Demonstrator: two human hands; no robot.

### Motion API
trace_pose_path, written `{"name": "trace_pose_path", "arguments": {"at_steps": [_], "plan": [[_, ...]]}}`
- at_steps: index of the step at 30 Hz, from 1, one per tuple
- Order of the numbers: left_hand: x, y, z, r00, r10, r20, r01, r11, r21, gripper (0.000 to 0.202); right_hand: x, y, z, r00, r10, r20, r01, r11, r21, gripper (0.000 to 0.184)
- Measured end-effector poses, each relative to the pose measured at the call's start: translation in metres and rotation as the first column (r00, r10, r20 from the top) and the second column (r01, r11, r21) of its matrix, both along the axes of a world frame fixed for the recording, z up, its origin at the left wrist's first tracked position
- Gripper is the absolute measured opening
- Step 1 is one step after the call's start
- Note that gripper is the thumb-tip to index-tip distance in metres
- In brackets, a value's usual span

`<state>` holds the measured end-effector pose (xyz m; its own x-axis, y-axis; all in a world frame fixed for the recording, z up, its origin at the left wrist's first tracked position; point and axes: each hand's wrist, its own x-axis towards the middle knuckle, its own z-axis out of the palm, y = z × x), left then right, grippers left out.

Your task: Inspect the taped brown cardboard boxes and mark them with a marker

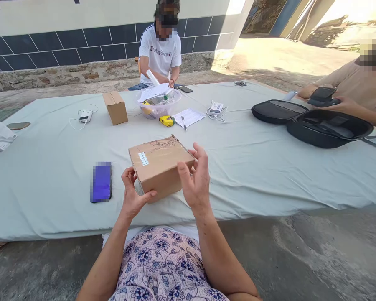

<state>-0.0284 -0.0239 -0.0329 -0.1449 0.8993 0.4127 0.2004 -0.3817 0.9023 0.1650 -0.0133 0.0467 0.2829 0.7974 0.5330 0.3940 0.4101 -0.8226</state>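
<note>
A closed brown cardboard box (159, 161) sits in front of me at the near side of the cloth-covered table, turned at a slight angle. Its top has a small blue-and-white patterned sticker (143, 159) and dark scribble-like lines. My left hand (134, 192) grips the box's near left corner, thumb along the front face and fingers at the left side. At the right end, my right hand (196, 179) is spread, its thumb in front of the near right corner. Some of its fingers are partly hidden, and whether they touch the box I cannot tell.
Left of the box lies a phone (102, 182). Farther back are a smaller carton (115, 108), a plastic basket (159, 110), a yellow tape measure (167, 121), paper (191, 117) and an open black case (329, 129). One person (161, 54) sits opposite, another (344, 92) at right.
</note>
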Motion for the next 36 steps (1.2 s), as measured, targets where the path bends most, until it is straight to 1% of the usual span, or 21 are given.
{"name": "trace_pose_path", "arguments": {"at_steps": [2,4,7,9,11,13,15,16,17,18,20,21,22,23,25,27,28,31,34,36], "plan": [[0.003,0.0,-0.002,0.997,0.057,-0.055,-0.054,0.997,0.055,0.101,-0.006,-0.005,0.001,0.995,0.008,0.103,-0.011,1.0,0.024,0.095],[0.006,0.0,-0.004,0.989,0.118,-0.091,-0.107,0.987,0.12,0.1,-0.011,-0.012,0.004,0.983,0.018,0.184,-0.022,1.0,0.019,0.116],[0.007,0.001,-0.005,0.968,0.214,-0.134,-0.18,0.957,0.226,0.1,-0.017,-0.019,0.006,0.969,0.073,0.234,-0.068,0.997,-0.029,0.132],[0.005,0.001,-0.005,0.949,0.266,-0.168,-0.209,0.932,0.294,0.102,-0.019,-0.022,0.005,0.969,0.103,0.225,-0.095,0.994,-0.047,0.137],[0.002,0.002,-0.003,0.936,0.3,-0.184,-0.226,0.913,0.34,0.103,-0.02,-0.022,0.003,0.973,0.135,0.186,-0.126,0.99,-0.06,0.137],[0.0,0.001,0.002,0.94,0.303,-0.159,-0.239,0.914,0.329,0.102,-0.018,-0.021,0.001,0.981,0.157,0.116,-0.15,0.986,-0.066,0.133],[-0.001,-0.002,0.008,0.961,0.264,-0.081,-0.236,0.939,0.251,0.099,-0.013,-0.017,0.001,0.99,0.137,0.01,-0.137,0.989,-0.057,0.123],[-0.002,-0.004,0.012,0.972,0.234,-0.022,-0.226,0.955,0.195,0.098,-0.009,-0.014,0.001,0.992,0.119,-0.051,-0.121,0.991,-0.054,0.114],[-0.002,-0.006,0.016,0.979,0.2,0.045,-0.204,0.97,0.132,0.096,-0.005,-0.012,0.003,0.988,0.106,-0.114,-0.113,0.992,-0.057,0.1],[-0.003,-0.007,0.019,0.981,0.159,0.115,-0.168,0.983,0.068,0.094,-0.001,-0.009,0.004,0.978,0.108,-0.178,-0.121,0.991,-0.064,0.082],[-0.003,-0.01,0.025,0.965,0.074,0.251,-0.061,0.996,-0.06,0.087,0.006,-0.004,0.006,0.942,0.156,-0.297,-0.186,0.98,-0.075,0.047],[-0.003,-0.011,0.027,0.948,0.032,0.317,0.005,0.993,-0.116,0.083,0.009,-0.002,0.007,0.917,0.19,-0.349,-0.23,0.97,-0.076,0.037],[-0.003,-0.012,0.029,0.924,-0.002,0.383,0.07,0.984,-0.163,0.079,0.011,0.0,0.007,0.894,0.221,-0.391,-0.272,0.959,-0.08,0.032],[-0.002,-0.013,0.031,0.893,-0.023,0.449,0.126,0.972,-0.199,0.076,0.012,0.001,0.007,0.874,0.241,-0.421,-0.303,0.949,-0.086,0.03],[0.0,-0.013,0.033,0.828,-0.021,0.561,0.201,0.944,-0.26,0.073,0.012,0.003,0.006,0.855,0.264,-0.447,-0.342,0.934,-0.103,0.03],[0.002,-0.014,0.034,0.783,0.014,0.622,0.231,0.922,-0.312,0.071,0.011,0.003,0.005,0.853,0.275,-0.443,-0.358,0.927,-0.115,0.036],[0.003,-0.014,0.034,0.774,0.029,0.633,0.235,0.915,-0.329,0.07,0.011,0.003,0.005,0.856,0.277,-0.437,-0.36,0.925,-0.118,0.04],[0.004,-0.014,0.035,0.784,0.024,0.62,0.23,0.917,-0.327,0.069,0.01,0.004,0.008,0.88,0.263,-0.396,-0.342,0.928,-0.144,0.049],[0.003,-0.014,0.034,0.817,-0.02,0.576,0.225,0.931,-0.287,0.069,0.009,0.005,0.014,0.907,0.216,-0.36,-0.299,0.935,-0.192,0.051],[0.001,-0.015,0.033,0.845,-0.048,0.533,0.224,0.936,-0.272,0.072,0.01,0.006,0.015,0.908,0.206,-0.364,-0.296,0.931,-0.212,0.049]]}}
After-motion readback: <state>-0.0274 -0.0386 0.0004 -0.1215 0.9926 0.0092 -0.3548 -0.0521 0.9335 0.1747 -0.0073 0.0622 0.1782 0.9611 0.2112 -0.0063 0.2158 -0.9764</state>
